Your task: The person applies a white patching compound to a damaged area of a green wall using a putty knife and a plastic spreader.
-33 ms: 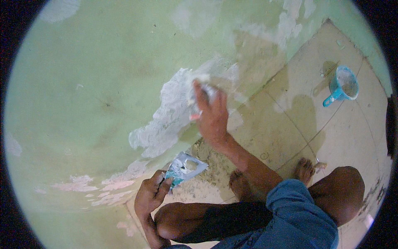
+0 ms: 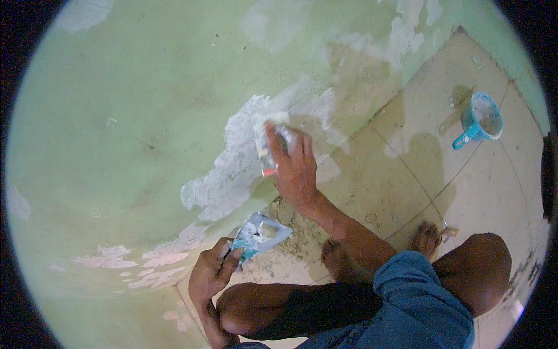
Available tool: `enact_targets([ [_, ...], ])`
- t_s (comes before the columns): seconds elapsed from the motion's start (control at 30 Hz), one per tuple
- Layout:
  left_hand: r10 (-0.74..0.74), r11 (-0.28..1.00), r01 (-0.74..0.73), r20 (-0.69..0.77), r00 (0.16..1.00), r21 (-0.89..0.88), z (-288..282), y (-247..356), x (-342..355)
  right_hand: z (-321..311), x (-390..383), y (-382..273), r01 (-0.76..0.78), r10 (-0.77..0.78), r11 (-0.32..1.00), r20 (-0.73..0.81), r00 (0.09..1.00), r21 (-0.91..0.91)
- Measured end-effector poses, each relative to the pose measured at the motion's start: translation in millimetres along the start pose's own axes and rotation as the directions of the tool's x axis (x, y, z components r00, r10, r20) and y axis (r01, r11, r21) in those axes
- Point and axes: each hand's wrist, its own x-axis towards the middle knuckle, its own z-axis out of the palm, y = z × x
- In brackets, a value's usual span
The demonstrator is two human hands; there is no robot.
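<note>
My right hand [image 2: 296, 168] grips a blurred metal scraper [image 2: 268, 151] with a red edge, against a white putty patch [image 2: 226, 163] on the pale green wall [image 2: 128, 75]. Lower down, my left hand [image 2: 212, 270] holds a grey and teal flat spreader [image 2: 276, 232] with white putty on it, out from the wall's lower edge. More thin white and pinkish smears [image 2: 110, 259] run along the lower part of the wall.
A light blue plastic dipper [image 2: 468, 134] with grey-white paste stands on the cream tiled floor [image 2: 407, 186] at the right. My bare feet [image 2: 427, 235] and bent knees fill the lower right. The wall turns a corner at the upper right.
My right hand and its scraper have moved slightly down and to the left on the patch. My left hand and spreader look unchanged.
</note>
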Motion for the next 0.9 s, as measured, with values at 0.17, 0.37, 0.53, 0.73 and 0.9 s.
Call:
enact_targets([
  [0.17,0.011,0.999,-0.012,-0.022,1.0,-0.041,-0.1,-0.7,-3.7,-8.6,-1.9,10.1,0.078,-0.084,0.994,-0.087,0.993,-0.078],
  [0.37,-0.012,0.996,0.008,-0.044,0.999,-0.089,4.1,2.1,-1.1,29.1,0.9,51.4,0.279,-0.287,0.902,0.025,0.957,-0.33],
  [0.53,0.001,1.0,-0.001,-0.027,1.0,-0.018,0.6,3.9,-4.8,-1.5,-31.5,65.2,0.284,-0.281,0.919,0.052,0.958,-0.274],
  [0.73,0.008,1.0,-0.009,-0.026,1.0,-0.023,1.1,-2.1,-3.6,-28.2,48.6,34.9,0.593,-0.588,0.727,0.132,0.798,-0.347],
  [0.9,-0.018,0.999,0.018,-0.005,1.0,-0.051,4.3,-4.9,-2.6,-43.8,69.7,56.2,0.711,-0.675,0.512,0.285,0.68,-0.482],
])
